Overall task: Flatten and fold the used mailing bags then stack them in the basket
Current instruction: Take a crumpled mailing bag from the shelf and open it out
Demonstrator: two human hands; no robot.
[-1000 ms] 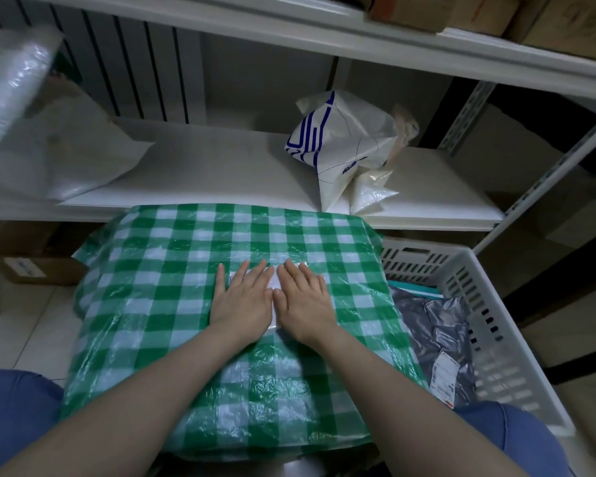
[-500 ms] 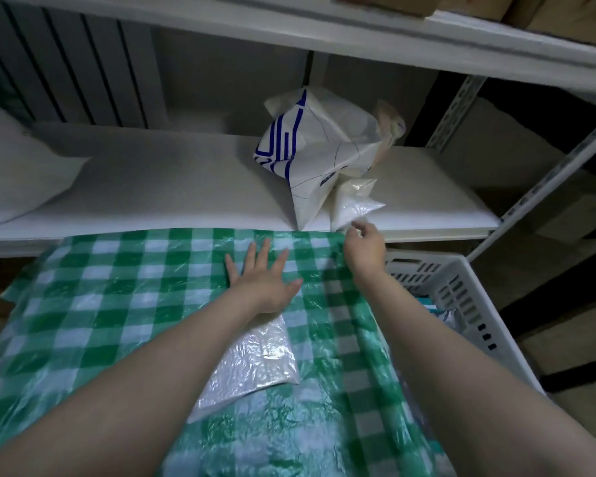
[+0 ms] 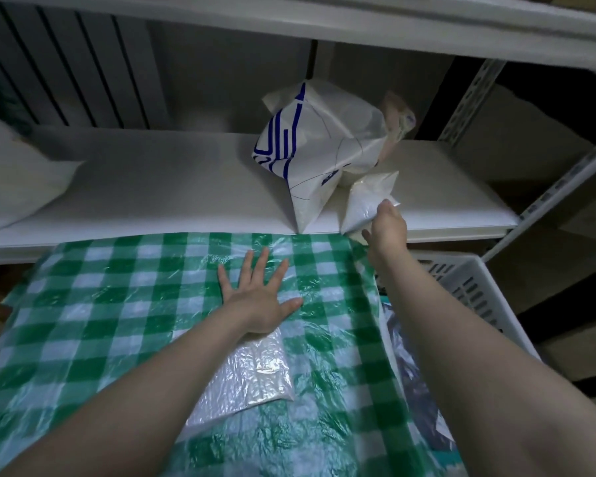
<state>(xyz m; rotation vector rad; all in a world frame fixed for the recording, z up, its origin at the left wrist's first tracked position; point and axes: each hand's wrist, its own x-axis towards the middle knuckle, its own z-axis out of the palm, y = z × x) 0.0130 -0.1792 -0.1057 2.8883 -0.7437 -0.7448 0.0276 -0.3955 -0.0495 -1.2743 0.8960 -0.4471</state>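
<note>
Head view: pinching probably limp, slippery bag (image 3: 367, 201) by corner at shelf (image 3: 152, 187) edge with right hand (image 3: 387, 227), left hand (image 3: 258, 299) splayed.

No wording can be read. The white mailing bag (image 3: 324, 142) on the shelf (image 3: 159, 191) bears a small blue mark, perhaps lettering, too blurred to tell.

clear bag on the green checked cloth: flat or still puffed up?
Flat. The clear bag lies as a thin, wrinkled sheet on the checked cloth, partly under the left forearm; whether it is folded, cannot tell.
</note>
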